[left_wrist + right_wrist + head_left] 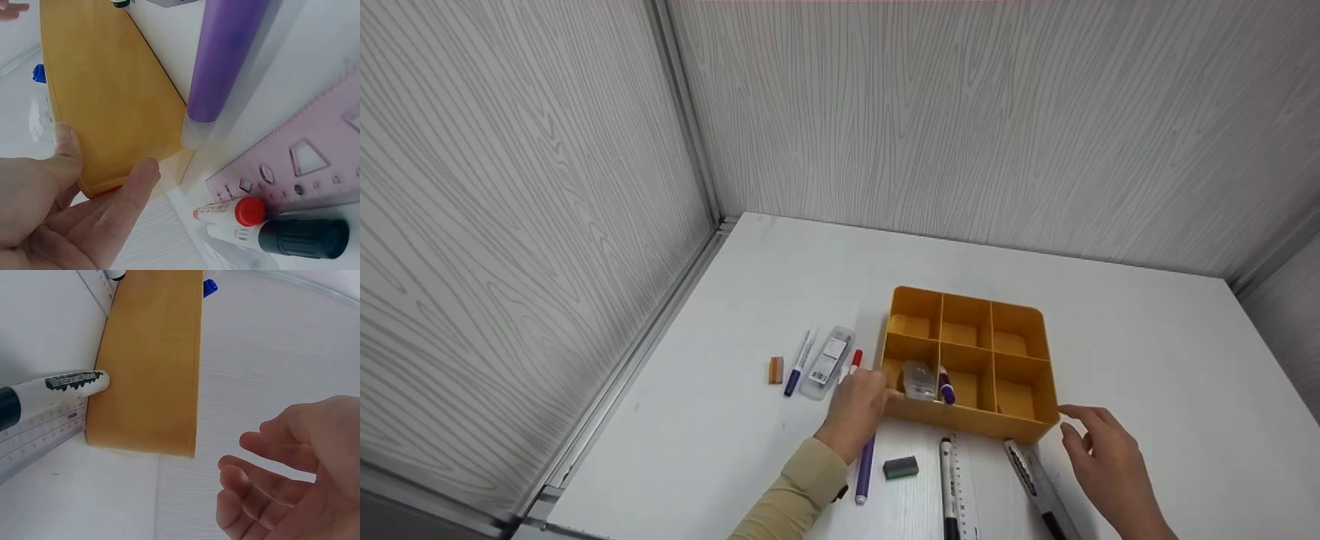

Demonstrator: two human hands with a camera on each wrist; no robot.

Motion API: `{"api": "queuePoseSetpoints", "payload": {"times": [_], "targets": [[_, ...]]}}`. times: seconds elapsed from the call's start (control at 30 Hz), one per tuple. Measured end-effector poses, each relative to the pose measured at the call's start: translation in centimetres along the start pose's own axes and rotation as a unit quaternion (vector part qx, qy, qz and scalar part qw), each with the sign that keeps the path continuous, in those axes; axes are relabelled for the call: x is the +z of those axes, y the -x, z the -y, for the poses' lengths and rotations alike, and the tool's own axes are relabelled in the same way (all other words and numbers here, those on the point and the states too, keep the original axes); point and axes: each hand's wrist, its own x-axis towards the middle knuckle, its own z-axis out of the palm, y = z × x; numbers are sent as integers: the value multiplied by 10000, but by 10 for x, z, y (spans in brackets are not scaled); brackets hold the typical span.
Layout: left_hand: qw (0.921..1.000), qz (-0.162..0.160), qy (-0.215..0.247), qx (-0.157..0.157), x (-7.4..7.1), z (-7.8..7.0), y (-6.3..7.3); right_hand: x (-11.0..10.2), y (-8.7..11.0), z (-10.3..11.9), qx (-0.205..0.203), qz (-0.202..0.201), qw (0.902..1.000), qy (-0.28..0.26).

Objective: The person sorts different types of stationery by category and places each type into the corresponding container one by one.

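A yellow six-compartment organizer box stands on the white table. My left hand grips its front left corner; in the left wrist view the thumb lies at the rim and the fingers against the outer wall. A clear plastic case and a marker with a purple-blue cap stick up from the front compartments. Beside the front right corner, my right hand has loosely bent fingers and holds nothing; the right wrist view shows a gap between it and the box.
Left of the box lie an orange eraser, a blue-capped marker, a clear case and a red-capped marker. In front are a purple marker, a dark eraser, black-and-white markers and rulers.
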Motion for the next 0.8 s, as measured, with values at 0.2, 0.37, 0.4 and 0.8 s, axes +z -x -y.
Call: {"api": "queuePoseSetpoints", "payload": {"times": [0.2,0.37,0.4,0.8], "targets": [[9999,96,43,-59,0,-1,-1,4,10,-15,488,649,9966,171],[9989,331,201,-265,-2,-2,-3,15,17,-34,876,1234,9879,340],[9987,359,220,-291,-2,-2,-3,17,18,-38,1008,1404,9843,352],[10000,25,8,-55,1,2,-1,41,28,-67,1988,2421,9488,396]]}}
